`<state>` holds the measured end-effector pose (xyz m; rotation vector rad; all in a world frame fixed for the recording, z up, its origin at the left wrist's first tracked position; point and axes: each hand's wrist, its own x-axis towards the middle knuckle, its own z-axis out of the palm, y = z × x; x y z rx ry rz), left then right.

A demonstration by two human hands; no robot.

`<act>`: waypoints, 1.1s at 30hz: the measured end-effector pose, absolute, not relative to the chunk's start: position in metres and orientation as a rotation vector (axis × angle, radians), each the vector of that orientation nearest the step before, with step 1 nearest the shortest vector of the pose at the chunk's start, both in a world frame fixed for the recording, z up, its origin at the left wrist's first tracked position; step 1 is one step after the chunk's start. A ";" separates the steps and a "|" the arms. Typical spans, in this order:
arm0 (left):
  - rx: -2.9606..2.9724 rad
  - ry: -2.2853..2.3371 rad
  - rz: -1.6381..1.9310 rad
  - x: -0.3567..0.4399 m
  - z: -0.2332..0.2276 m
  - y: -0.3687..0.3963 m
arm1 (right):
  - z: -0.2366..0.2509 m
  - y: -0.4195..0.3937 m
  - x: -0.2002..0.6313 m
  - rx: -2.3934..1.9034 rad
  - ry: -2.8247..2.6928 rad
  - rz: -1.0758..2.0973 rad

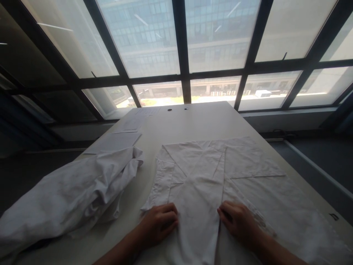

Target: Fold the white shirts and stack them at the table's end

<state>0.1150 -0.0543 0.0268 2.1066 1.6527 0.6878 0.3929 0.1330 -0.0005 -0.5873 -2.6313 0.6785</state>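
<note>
White garment (199, 191) nearest: right hand (237, 218) pinching its edge, left hand (159, 223) curled, grip unclear. Probably mid-fold; next needs aligned edges.

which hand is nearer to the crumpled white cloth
Left. The left hand is right of the crumpled cloth, with tabletop between; the right hand is farther right, on the spread garment.

plain white folded garment (198, 187), plain white crumpled cloth (77, 191), white table (198, 123), black window frame (181, 36)

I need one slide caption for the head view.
Left hand and right hand on a white garment, with crumpled white cloth beside it.
</note>
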 end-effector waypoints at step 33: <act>2.480 1.754 0.228 0.110 0.018 -0.009 | 0.034 0.142 0.339 -0.097 -2.668 0.514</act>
